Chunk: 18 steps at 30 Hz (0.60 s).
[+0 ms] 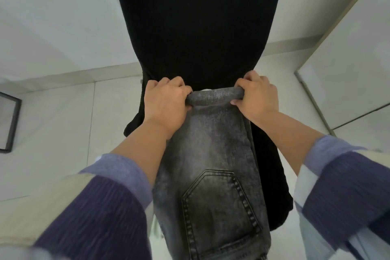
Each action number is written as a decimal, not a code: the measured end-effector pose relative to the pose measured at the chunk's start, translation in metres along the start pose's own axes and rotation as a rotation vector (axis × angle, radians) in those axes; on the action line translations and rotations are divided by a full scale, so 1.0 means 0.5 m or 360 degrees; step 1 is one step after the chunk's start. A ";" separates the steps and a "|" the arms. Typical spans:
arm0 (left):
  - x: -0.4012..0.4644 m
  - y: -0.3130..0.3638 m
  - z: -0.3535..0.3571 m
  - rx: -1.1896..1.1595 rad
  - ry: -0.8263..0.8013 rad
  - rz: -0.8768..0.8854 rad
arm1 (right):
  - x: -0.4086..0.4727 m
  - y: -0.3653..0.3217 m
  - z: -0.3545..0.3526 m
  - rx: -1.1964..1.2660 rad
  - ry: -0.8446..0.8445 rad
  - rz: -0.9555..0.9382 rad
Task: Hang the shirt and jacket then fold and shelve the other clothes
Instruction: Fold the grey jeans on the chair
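A pair of faded grey jeans point(213, 164) hangs down in front of me, folded over at the top, its back pocket facing me lower down. My left hand point(166, 103) grips the left end of the fold. My right hand point(256, 97) grips the right end, thumb under the rolled edge. Behind the jeans hangs a long black garment point(198, 23) that fills the upper middle of the view and continues down on the right; what holds it up is out of view.
White tiled floor point(63, 112) lies below on both sides. A dark-framed panel point(9, 120) stands at the far left edge. A pale cabinet or door panel with a metal edge point(346, 65) runs along the right side.
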<state>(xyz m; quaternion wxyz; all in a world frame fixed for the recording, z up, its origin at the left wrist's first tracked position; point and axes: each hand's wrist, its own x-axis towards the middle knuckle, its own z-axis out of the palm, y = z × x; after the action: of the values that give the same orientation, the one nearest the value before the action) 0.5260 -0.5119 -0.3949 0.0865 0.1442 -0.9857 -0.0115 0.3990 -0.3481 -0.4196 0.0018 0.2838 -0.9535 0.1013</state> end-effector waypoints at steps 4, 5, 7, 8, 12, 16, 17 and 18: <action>-0.035 0.029 -0.115 0.0068 -0.0022 -0.0132 | -0.046 -0.005 -0.118 0.0312 -0.0129 -0.0036; -0.043 0.037 -0.149 0.0090 -0.0037 -0.0140 | -0.056 -0.011 -0.155 0.0340 -0.0168 -0.0049; -0.060 0.050 -0.216 0.0134 -0.0087 -0.0156 | -0.081 -0.021 -0.233 0.0370 -0.0239 -0.0104; -0.070 0.058 -0.250 0.0147 -0.0105 -0.0167 | -0.095 -0.027 -0.273 0.0385 -0.0273 -0.0125; -0.106 0.090 -0.387 0.0151 -0.0096 -0.0225 | -0.148 -0.045 -0.418 0.0440 -0.0323 -0.0179; -0.106 0.110 -0.539 0.0136 0.0148 -0.0248 | -0.163 -0.075 -0.567 0.0460 -0.0089 -0.0218; -0.102 0.112 -0.578 0.0135 0.0233 -0.0253 | -0.163 -0.083 -0.605 0.0474 0.0006 -0.0233; -0.098 0.115 -0.615 0.0140 0.0315 -0.0251 | -0.166 -0.090 -0.641 0.0495 0.0092 -0.0250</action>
<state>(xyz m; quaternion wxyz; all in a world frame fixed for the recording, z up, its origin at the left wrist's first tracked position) 0.6098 -0.4422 -0.0974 0.1758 0.2253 -0.9575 0.0393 0.4756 -0.2780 -0.1020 -0.0067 0.3512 -0.9008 0.2553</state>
